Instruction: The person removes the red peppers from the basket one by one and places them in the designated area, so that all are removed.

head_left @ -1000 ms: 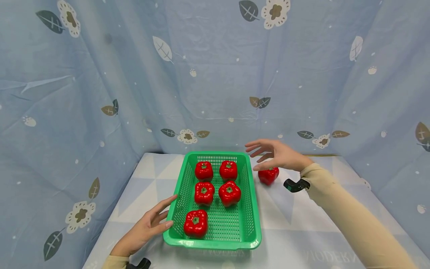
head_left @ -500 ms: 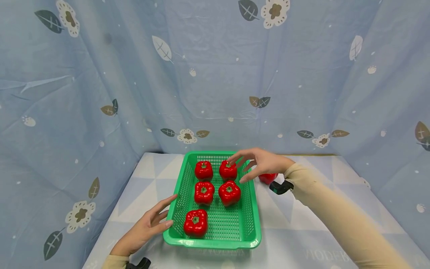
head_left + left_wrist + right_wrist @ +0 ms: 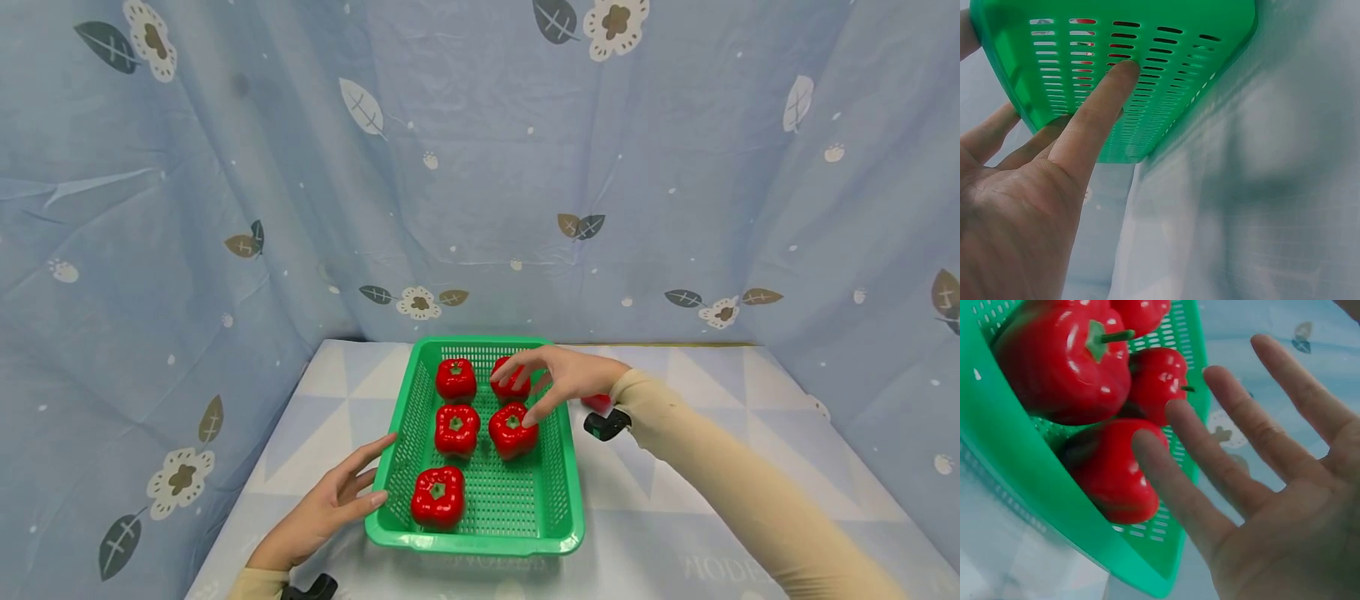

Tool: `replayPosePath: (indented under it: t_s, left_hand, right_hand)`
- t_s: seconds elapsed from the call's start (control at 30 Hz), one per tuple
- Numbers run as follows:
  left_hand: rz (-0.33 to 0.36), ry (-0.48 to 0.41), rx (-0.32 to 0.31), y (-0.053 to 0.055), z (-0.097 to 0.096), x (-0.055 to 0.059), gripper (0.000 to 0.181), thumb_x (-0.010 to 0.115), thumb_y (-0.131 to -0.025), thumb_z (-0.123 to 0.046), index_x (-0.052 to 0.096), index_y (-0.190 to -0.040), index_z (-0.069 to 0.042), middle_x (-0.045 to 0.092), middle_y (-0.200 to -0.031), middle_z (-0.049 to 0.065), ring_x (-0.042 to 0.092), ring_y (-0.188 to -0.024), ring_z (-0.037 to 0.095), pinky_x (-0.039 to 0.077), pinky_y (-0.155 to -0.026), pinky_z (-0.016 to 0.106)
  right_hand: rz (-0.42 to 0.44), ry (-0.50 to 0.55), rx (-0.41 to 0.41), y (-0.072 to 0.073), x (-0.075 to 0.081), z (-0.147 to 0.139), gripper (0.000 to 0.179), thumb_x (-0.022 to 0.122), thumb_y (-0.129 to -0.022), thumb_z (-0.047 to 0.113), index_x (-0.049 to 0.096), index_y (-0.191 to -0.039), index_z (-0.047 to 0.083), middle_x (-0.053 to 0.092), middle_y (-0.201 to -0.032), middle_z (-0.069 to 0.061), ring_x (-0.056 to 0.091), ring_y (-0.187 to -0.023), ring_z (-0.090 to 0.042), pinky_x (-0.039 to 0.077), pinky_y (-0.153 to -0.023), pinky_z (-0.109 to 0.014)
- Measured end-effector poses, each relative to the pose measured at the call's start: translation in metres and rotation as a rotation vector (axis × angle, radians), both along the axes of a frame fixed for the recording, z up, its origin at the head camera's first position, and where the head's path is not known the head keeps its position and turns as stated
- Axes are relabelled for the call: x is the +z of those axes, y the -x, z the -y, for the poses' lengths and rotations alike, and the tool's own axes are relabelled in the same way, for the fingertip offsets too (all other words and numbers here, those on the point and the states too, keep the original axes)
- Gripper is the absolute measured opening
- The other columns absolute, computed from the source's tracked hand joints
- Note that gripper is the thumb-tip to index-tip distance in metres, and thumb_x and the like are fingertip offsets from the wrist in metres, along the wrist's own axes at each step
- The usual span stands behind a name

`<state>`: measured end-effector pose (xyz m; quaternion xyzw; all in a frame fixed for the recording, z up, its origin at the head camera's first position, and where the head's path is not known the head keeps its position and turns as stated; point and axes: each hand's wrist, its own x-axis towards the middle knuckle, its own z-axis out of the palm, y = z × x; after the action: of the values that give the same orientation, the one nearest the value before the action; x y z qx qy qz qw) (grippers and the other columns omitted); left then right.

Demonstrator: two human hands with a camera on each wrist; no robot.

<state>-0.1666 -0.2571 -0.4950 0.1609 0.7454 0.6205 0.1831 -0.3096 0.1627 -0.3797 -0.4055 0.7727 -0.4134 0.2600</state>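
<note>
A green perforated plastic basket holds several glossy red bell peppers with green stems. My left hand rests its fingers against the basket's left side; in the left wrist view one finger lies straight along the slotted wall. Over the basket's right rim reaches my right hand, fingers spread and holding nothing. It is above the back right pepper and the pepper in front of that, partly covering both. In the right wrist view its fingers stand extended beside the peppers.
Outside the basket on the right lies another red bell pepper, mostly hidden behind my right wrist. A patterned cloth covers the table. Blue printed curtains hang close behind the table and along its sides.
My right hand has moved left and slightly down, from above the pepper outside the basket to over the peppers inside. My left hand and the basket have stayed in place.
</note>
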Motion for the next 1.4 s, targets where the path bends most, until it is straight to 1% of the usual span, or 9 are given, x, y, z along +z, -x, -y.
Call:
replayPosePath:
  t_s: [0.17,0.27,0.4,0.53,0.67,0.77,0.9,1.2,1.4]
  left_hand:
    - [0.003,-0.004,-0.003,0.000,0.000,-0.001,0.073,0.064,-0.113,-0.016,0.029,-0.175,-0.028,0.011,-0.181,0.016,0.021,-0.158,0.060,0.041,-0.120,0.064]
    - [0.001,-0.005,-0.003,0.000,0.000,-0.001,0.072,0.064,-0.113,-0.016,0.029,-0.175,-0.028,0.011,-0.181,0.016,0.020,-0.158,0.060,0.041,-0.121,0.064]
    - [0.001,-0.003,-0.002,0.000,0.000,0.000,0.072,0.063,-0.113,-0.016,0.028,-0.175,-0.029,0.011,-0.181,0.016,0.020,-0.158,0.060,0.039,-0.121,0.065]
    - [0.007,-0.005,0.004,-0.001,0.000,0.001,0.072,0.063,-0.113,-0.016,0.029,-0.175,-0.029,0.011,-0.181,0.015,0.019,-0.158,0.061,0.039,-0.122,0.066]
    - [0.005,-0.004,0.007,-0.001,0.001,0.000,0.072,0.063,-0.113,-0.016,0.029,-0.175,-0.029,0.011,-0.181,0.015,0.019,-0.158,0.061,0.039,-0.122,0.064]
    - [0.002,-0.013,-0.008,-0.001,0.000,0.000,0.072,0.062,-0.114,-0.015,0.028,-0.175,-0.028,0.010,-0.181,0.016,0.020,-0.158,0.061,0.042,-0.121,0.059]
    - [-0.005,-0.020,-0.021,0.000,0.000,-0.001,0.072,0.061,-0.114,-0.014,0.027,-0.176,-0.027,0.010,-0.181,0.017,0.021,-0.158,0.060,0.046,-0.120,0.054]
    - [0.000,-0.010,-0.013,0.000,-0.001,0.000,0.071,0.062,-0.114,-0.016,0.028,-0.175,-0.028,0.010,-0.181,0.017,0.021,-0.158,0.061,0.042,-0.120,0.064]
    - [0.000,-0.008,-0.011,0.000,-0.001,0.001,0.071,0.062,-0.114,-0.015,0.028,-0.175,-0.028,0.010,-0.181,0.017,0.022,-0.158,0.061,0.044,-0.119,0.060]
  right_hand:
    - [-0.043,-0.032,-0.006,0.000,-0.009,0.003,0.064,0.091,-0.087,0.015,0.069,-0.146,0.012,0.065,-0.144,-0.011,0.058,-0.127,-0.046,0.057,-0.103,-0.048]
    - [-0.057,-0.045,-0.015,0.000,-0.012,0.005,0.063,0.091,-0.086,0.014,0.070,-0.145,0.013,0.068,-0.141,-0.004,0.059,-0.127,-0.044,0.058,-0.101,-0.047]
    - [-0.056,-0.070,-0.009,0.000,-0.013,0.008,0.064,0.092,-0.084,0.015,0.071,-0.144,0.017,0.068,-0.140,0.004,0.058,-0.133,-0.040,0.056,-0.103,-0.048]
    - [-0.033,-0.097,-0.001,0.001,-0.016,0.011,0.062,0.092,-0.085,0.016,0.071,-0.144,0.019,0.068,-0.140,0.007,0.058,-0.135,-0.036,0.052,-0.108,-0.055]
    - [-0.043,-0.127,0.022,0.001,-0.019,0.015,0.063,0.092,-0.086,0.018,0.071,-0.145,0.017,0.069,-0.141,0.004,0.060,-0.133,-0.032,0.051,-0.108,-0.063]
    - [-0.068,-0.157,0.051,-0.001,-0.020,0.017,0.065,0.092,-0.086,0.020,0.070,-0.147,0.013,0.068,-0.145,-0.003,0.061,-0.133,-0.031,0.053,-0.108,-0.060]
    - [-0.060,-0.183,0.063,-0.001,-0.022,0.020,0.067,0.092,-0.086,0.018,0.069,-0.148,0.010,0.067,-0.148,-0.010,0.060,-0.134,-0.029,0.056,-0.105,-0.052]
    - [-0.049,-0.227,0.030,0.000,-0.030,0.025,0.059,0.093,-0.085,0.009,0.075,-0.141,0.021,0.068,-0.146,-0.002,0.055,-0.136,-0.022,0.060,-0.098,-0.036]
    - [-0.053,-0.261,-0.001,-0.001,-0.031,0.026,0.058,0.094,-0.084,0.009,0.077,-0.138,0.023,0.066,-0.144,0.006,0.052,-0.136,-0.022,0.060,-0.097,-0.035]
